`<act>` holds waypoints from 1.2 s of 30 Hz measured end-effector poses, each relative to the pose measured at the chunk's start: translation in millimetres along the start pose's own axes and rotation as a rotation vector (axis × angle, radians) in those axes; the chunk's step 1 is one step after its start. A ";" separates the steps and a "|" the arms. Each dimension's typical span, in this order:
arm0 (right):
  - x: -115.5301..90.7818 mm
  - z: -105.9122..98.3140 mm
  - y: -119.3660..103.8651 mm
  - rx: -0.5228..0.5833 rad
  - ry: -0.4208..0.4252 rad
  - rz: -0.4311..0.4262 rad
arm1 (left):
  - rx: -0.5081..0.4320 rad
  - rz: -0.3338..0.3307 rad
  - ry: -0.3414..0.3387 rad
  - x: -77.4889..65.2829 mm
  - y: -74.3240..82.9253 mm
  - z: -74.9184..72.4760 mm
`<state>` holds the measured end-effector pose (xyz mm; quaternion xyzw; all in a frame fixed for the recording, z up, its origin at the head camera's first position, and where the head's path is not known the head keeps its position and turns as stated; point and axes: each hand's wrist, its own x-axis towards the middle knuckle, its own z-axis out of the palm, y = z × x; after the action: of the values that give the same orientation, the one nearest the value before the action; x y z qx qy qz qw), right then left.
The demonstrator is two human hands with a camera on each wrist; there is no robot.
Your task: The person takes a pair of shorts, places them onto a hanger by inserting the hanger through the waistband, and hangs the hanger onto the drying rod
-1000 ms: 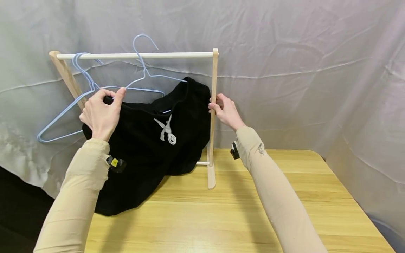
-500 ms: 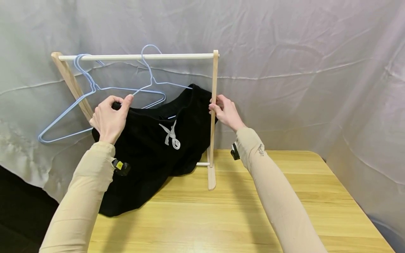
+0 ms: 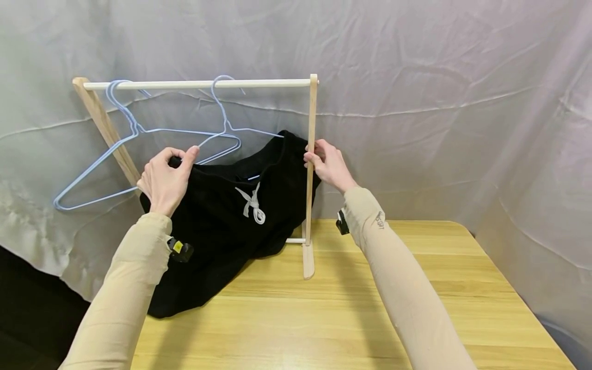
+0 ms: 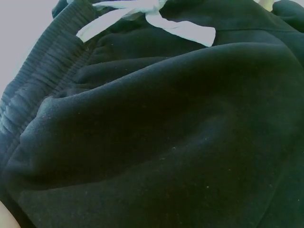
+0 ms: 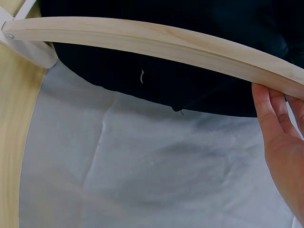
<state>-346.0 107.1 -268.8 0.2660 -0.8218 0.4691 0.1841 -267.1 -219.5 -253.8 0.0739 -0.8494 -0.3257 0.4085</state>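
Observation:
Black shorts [image 3: 217, 226] with a white drawstring [image 3: 252, 204] hang on a light blue wire hanger [image 3: 224, 115], whose hook sits over the rail [image 3: 185, 84] of a small wooden rack. My left hand [image 3: 164, 180] pinches the left end of the waistband together with the hanger's arm. With thumb and fingers, my right hand [image 3: 329, 163] holds the rack's right post [image 3: 311, 195]. The right wrist view shows its fingers against the curved wooden post [image 5: 156, 42], the dark shorts behind. Dark fabric and the drawstring bow [image 4: 147, 9] fill the left wrist view.
More blue hangers [image 3: 92, 177] hang at the rail's left end beside the left post [image 3: 104, 121]. The rack stands on a wood-grain table [image 3: 287, 329], its right foot [image 3: 308, 259] near the middle. Grey cloth [image 3: 416, 128] drapes behind and at the right.
My left hand has moved right and down with the shorts and hanger. The hanger's hook has come down from above the rail onto it. My right hand stays on the post.

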 end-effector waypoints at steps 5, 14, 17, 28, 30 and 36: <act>0.6 0.0 0.6 0.004 0.008 -0.005 | -0.002 0.003 -0.002 -0.7 -1.8 1.5; 0.0 1.2 2.2 0.018 -0.001 0.002 | 0.008 0.026 0.021 -3.7 -5.9 4.9; 0.1 0.8 3.2 0.016 0.007 0.007 | 0.017 0.059 0.028 -3.7 -6.9 7.1; -1.8 1.2 -0.1 0.046 0.016 0.010 | 0.055 0.113 0.031 -6.4 -9.9 7.3; -2.1 1.6 -0.5 0.049 0.019 0.016 | 0.069 0.114 0.031 -8.3 -9.8 5.2; -4.8 2.3 -7.8 0.047 0.023 0.026 | 0.102 0.081 0.006 -17.0 -7.0 -4.2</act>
<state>-337.5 103.1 -267.3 0.2542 -0.8117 0.4938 0.1810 -253.8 -220.4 -267.2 0.0612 -0.8660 -0.2647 0.4198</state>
